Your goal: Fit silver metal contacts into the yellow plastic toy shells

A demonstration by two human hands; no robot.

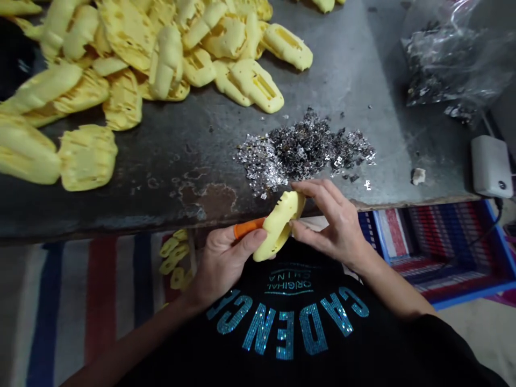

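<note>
Between my two hands, in front of my chest, a yellow plastic shell [278,226] is held tilted at the table's near edge. My left hand [229,252] grips its lower left side, thumb on top; an orange finger cover [249,228] wraps one finger. My right hand [330,220] pinches the upper right end between thumb and fingers. Whether a small part sits in the right fingertips is hidden. Just beyond the hands lies a heap of tiny silver and dark metal pieces [302,148]. Several similar yellow shells [258,86] are piled at the back left.
A clear plastic bag [443,59] of small metal pieces lies at the back right. Near the right edge are a white box-shaped device [491,165] and a pale lump [418,176]. Below the grey tabletop [161,188] stand a blue crate [443,263] and, lower left, more yellow shells [174,255] on striped cloth [100,285].
</note>
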